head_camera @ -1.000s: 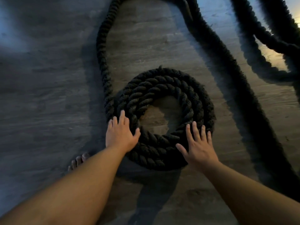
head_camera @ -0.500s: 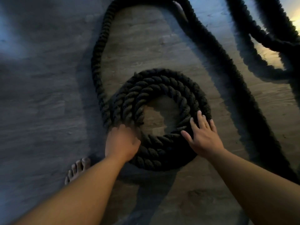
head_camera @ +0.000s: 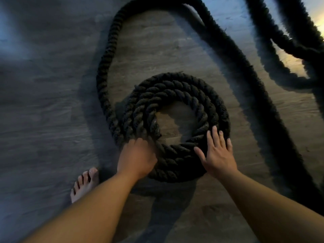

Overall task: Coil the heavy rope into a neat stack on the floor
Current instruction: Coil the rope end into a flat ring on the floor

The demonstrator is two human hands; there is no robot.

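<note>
A thick dark twisted rope lies on the wooden floor, and part of it is wound into a round coil (head_camera: pixel 177 95) of several turns with a bare hole in the middle. My left hand (head_camera: pixel 136 157) is curled over the coil's near left side, its fingers closed on the rope strands. On the coil's near right side my right hand (head_camera: pixel 218 155) rests flat, fingers spread. A loose length of rope (head_camera: pixel 105 71) leaves the coil's left side, arcs away and bends back down the right.
More loose rope (head_camera: pixel 266 55) snakes across the upper right of the floor (head_camera: pixel 43 120), with another long run (head_camera: pixel 273 120) to the right of the coil. My bare left foot (head_camera: pixel 84 184) stands just left of my left arm.
My left hand went from flat with fingers spread to curled on the rope. My right hand slid up along the coil's right side. The loose length at left bowed out.
</note>
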